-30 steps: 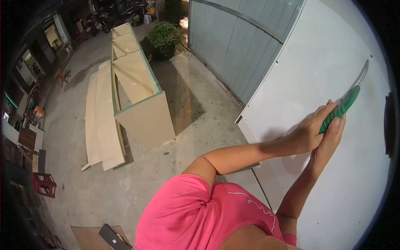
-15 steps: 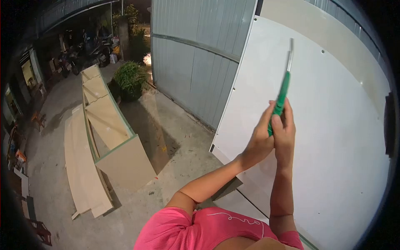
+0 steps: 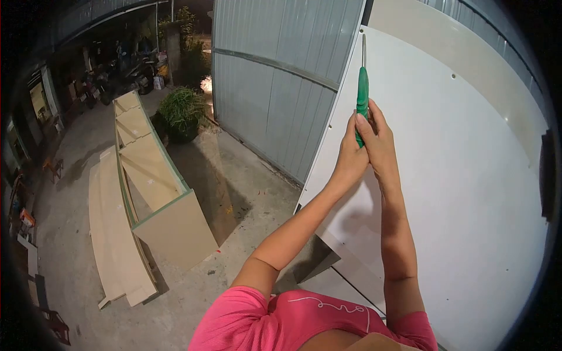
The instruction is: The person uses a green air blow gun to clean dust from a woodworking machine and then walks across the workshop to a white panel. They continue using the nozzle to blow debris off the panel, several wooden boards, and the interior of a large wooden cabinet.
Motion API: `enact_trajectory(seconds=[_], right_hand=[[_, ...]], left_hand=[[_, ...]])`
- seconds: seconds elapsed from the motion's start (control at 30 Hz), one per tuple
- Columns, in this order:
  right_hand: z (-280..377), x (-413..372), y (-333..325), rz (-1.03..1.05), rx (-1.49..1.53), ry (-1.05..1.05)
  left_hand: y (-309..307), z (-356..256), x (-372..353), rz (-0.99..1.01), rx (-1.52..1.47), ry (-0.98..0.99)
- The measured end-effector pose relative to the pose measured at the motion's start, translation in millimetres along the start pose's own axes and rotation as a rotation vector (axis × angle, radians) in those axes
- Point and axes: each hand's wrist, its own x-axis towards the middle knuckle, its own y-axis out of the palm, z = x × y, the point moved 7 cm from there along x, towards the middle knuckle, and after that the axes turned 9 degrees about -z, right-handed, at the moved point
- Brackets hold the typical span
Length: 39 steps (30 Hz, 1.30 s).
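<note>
A screwdriver [image 3: 363, 88] with a green handle and thin metal shaft points up and away from me. Its tip lies right by a small dark screw hole [image 3: 362, 31] at the upper left corner of a large white panel [image 3: 456, 175]. My left hand [image 3: 350, 155] is closed around the lower end of the handle. Pressed against it, my right hand [image 3: 377, 137] also grips the handle, its thumb lying along it. Both arms reach out over the panel.
To the left, a long wooden frame box [image 3: 172, 231] lies on the concrete floor beside a flat wooden board [image 3: 111, 234]. Behind stands a grey corrugated metal wall [image 3: 275, 88], with a bushy green plant [image 3: 181, 111] near it. Motorbikes [image 3: 134, 76] are parked farther back.
Both hands have moved left and slightly up with the screwdriver. Its tip has gone from over the panel's upper middle to the hole at the upper left corner.
</note>
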Motion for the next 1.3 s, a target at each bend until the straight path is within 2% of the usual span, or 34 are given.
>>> enact_trajectory(seconds=[0.2, 0.27, 0.3, 0.33, 0.37, 0.4, 0.47, 0.53, 0.6, 0.67, 0.8, 0.87, 0.9, 1.0, 1.07, 1.17, 1.3], right_hand=[[-7, -23, -2, 0.059, -0.015, 0.039], [-26, -54, -3, 0.111, -0.028, 0.157], [-43, -73, -2, 0.139, -0.057, 0.131], [-61, -89, -2, 0.164, -0.082, 0.095], [-82, -103, 0, 0.204, -0.208, 0.081], [-97, -115, 3, 0.212, -0.208, 0.089], [-125, -134, 9, 0.226, -0.086, 0.282], [-128, -143, 10, 0.238, -0.080, 0.272], [-131, -147, 17, 0.266, -0.061, 0.254], [-142, -154, 15, 0.219, 0.039, 0.361], [-138, -155, 16, 0.224, 0.028, 0.356], [-133, -158, 16, 0.209, 0.059, 0.449], [-138, -156, 18, 0.219, 0.031, 0.392], [-141, -163, 16, 0.208, 0.062, 0.408], [-143, -165, 18, 0.210, 0.099, 0.417], [-155, -168, 17, 0.190, 0.061, 0.423], [-151, -170, 20, 0.211, 0.059, 0.485]], left_hand=[[-7, 15, -27, -0.024, -0.064, -0.077], [-16, 31, -56, -0.010, -0.132, 0.055], [-25, 49, -76, -0.046, 0.062, 0.107], [-33, 59, -92, -0.057, 0.065, 0.094], [-42, 76, -106, -0.054, 0.094, -0.063], [-49, 93, -123, -0.049, 0.121, -0.222], [-57, 117, -148, -0.104, 0.073, -0.216], [-65, 116, -155, -0.165, 0.054, -0.151], [-67, 115, -158, -0.182, 0.082, -0.175], [-71, 119, -159, -0.196, 0.101, -0.179], [-70, 120, -160, -0.155, 0.104, -0.173], [-74, 126, -164, -0.158, 0.170, -0.148], [-75, 131, -166, -0.142, 0.170, -0.159], [-77, 137, -167, -0.127, 0.170, -0.207], [-78, 140, -170, -0.120, 0.085, -0.360], [-82, 138, -172, -0.093, 0.205, -0.325], [-87, 134, -172, -0.111, 0.214, -0.366]])
